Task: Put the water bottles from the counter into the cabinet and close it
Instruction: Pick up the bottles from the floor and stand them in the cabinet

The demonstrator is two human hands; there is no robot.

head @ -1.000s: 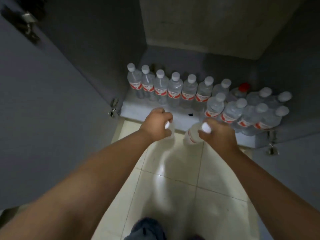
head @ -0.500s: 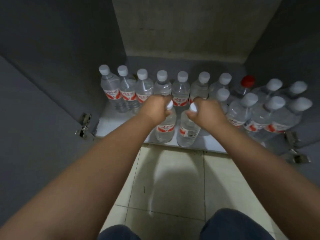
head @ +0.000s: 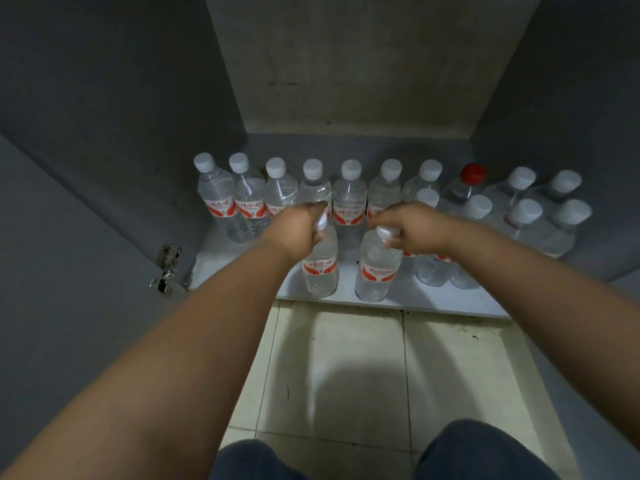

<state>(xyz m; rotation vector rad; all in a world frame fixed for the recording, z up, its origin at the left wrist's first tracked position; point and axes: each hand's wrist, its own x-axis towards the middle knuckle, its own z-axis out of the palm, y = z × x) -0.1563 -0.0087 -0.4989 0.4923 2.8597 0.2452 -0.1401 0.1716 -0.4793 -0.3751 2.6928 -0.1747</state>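
Observation:
Two clear water bottles with red labels and white caps stand upright near the front edge of the cabinet floor. My left hand grips the cap and neck of the left bottle. My right hand holds the cap of the right bottle with its fingertips. Behind them a row of several like bottles lines the back. More bottles crowd the right side, among them one with a red cap.
The cabinet is open, its left door swung out with a metal hinge showing. Grey side walls close in left and right. Pale floor tiles lie in front, with my knees at the bottom edge.
Both hands carried the two bottles from above the floor tiles into the cabinet and set them down on its floor. The view moved closer and lower.

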